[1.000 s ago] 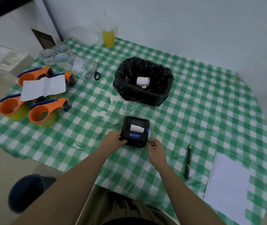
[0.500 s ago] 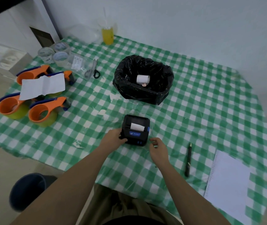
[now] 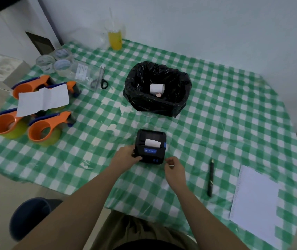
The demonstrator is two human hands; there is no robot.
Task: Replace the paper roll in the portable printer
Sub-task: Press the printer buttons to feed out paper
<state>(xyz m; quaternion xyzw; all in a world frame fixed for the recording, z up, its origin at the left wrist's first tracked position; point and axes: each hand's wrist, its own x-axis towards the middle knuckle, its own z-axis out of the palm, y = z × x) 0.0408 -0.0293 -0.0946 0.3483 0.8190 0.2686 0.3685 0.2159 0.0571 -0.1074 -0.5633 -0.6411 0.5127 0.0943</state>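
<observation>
The small black portable printer (image 3: 150, 147) lies on the green checked tablecloth (image 3: 216, 109) in front of me, with a short white paper strip (image 3: 152, 142) sticking out of its slot. My left hand (image 3: 126, 156) grips the printer's near left corner. Just off the near right corner, my right hand (image 3: 173, 167) has thumb and forefinger pinched together; I cannot tell whether anything tiny is between them. A white paper roll (image 3: 157, 88) lies inside the black-bag-lined bin (image 3: 178, 103) behind the printer.
A black pen (image 3: 210, 177) and a white notepad (image 3: 256, 206) lie to the right. Orange tape dispensers (image 3: 41, 130) under a paper sheet (image 3: 43, 100), clear tape rolls (image 3: 53, 62), scissors (image 3: 99, 79) and a yellow drink (image 3: 115, 38) fill the left and back.
My right hand has drawn back a little from the printer's near right corner. The left hand has kept its hold and the printer has stayed put.
</observation>
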